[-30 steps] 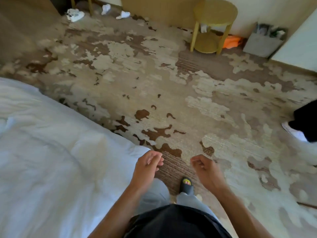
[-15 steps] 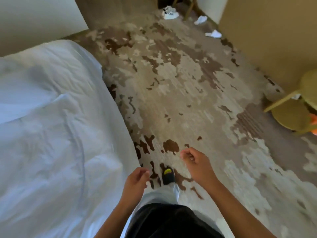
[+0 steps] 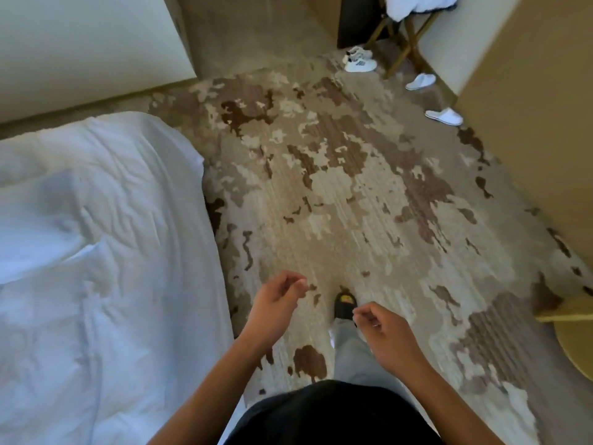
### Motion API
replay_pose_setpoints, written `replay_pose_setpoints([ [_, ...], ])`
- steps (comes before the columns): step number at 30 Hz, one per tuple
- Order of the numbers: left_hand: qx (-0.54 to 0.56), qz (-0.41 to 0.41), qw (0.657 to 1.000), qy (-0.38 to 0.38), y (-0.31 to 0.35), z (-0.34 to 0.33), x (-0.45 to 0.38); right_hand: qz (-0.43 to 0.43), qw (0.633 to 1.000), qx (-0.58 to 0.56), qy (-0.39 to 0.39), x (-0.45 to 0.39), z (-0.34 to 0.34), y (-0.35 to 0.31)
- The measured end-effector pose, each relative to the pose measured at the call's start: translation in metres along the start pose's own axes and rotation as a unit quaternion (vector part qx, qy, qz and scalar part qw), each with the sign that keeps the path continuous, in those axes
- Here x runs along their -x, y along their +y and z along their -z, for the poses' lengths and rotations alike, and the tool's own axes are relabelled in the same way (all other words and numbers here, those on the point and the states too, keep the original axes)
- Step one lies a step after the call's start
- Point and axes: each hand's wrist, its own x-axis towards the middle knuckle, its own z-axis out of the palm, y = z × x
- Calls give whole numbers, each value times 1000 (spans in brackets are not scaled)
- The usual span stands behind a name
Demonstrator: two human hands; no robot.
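The patterned carpet (image 3: 353, 187), blotched beige, cream and dark brown, spreads out ahead of both hands and under them. To the left of the left hand lies the bed, covered by a white duvet (image 3: 96, 252). The duvet is plain white, rumpled with fine creases, with a thicker fold bunched up farther from the hands, and its edge hangs down the bedside just beside the left wrist. At the far right, past the right hand, the rim of a round yellow side table (image 3: 574, 342) shows. Far ahead of the hands a wooden folding rack (image 3: 401, 36) stands with a white cloth (image 3: 417, 4) heaped on it. A pair of white sneakers (image 3: 359, 61) sits by its legs, and two white slippers (image 3: 444, 116) lie apart along the wall. Between the hands a black slide sandal (image 3: 345, 305) is planted on the carpet. The left hand (image 3: 276, 303) and right hand (image 3: 385, 332) hang in the air with fingers loosely curled, holding nothing and touching nothing.
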Motion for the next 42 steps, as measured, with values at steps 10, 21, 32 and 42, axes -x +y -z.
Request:
replay_pose_setpoints([
  [10, 97, 77, 972, 198, 103, 28, -174, 147, 975, 78, -147, -315, 89, -177],
  [21, 186, 137, 938, 257, 159, 145, -457, 184, 958, 111, -191, -611, 70, -365],
  [32, 218, 54, 942, 250, 307, 317, -749, 140, 961, 151, -186, -875, 73, -519],
  [42, 243, 113, 873, 408, 340, 509, -931, 254, 882, 230, -324, -1136, -69, -742],
])
